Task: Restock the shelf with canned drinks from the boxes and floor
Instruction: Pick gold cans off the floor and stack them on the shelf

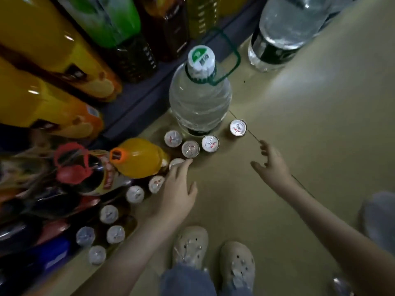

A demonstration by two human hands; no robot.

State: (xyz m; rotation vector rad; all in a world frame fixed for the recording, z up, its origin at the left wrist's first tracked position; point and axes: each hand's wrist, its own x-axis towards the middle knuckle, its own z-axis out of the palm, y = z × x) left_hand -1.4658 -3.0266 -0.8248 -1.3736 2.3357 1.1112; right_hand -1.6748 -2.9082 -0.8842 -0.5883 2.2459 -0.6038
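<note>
Canned drinks (190, 148) stand on the floor (277, 124) at the foot of the water bottle (199, 97) as the left hand (175, 189), grip spread, reaches one and the right hand (271, 165) hovers spread, where a hasty grab could topple neighbours.

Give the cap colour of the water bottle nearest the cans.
White cap with a green patch; head view.

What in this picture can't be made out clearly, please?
- Head view: the cans' sides and labels are hidden; only lids show from above.
- One can is half covered by the left hand's fingertips; contact unclear.
- Labels of the bottles at left: motion blur.
- Grey object: blurred, cut by right edge.
</note>
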